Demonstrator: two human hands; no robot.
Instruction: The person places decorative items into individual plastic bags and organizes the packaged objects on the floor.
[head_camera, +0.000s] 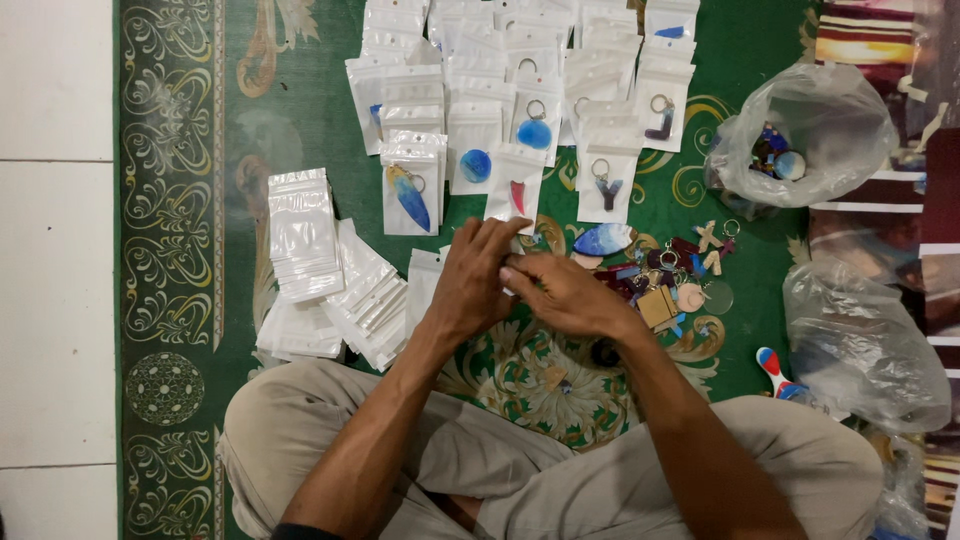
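My left hand (470, 285) and my right hand (565, 295) meet over the green carpet (300, 110), fingers pinched together on a small clear pouch (507, 289) that is mostly hidden between them. Just right of my right hand lies a pile of loose keychains (672, 275) in blue, red, tan and wood tones. Beyond my hands, rows of filled pouches (520, 100) hold keychains, such as a blue oval, a red tooth shape and a blue feather shape. To the left sit stacks of empty zip pouches (305, 235).
A clear plastic bag (800, 135) with more keychains lies at the upper right, another crumpled plastic bag (860, 345) at the right. A red, white and blue piece (772, 368) lies by my right knee. White floor tiles (55, 250) border the carpet on the left.
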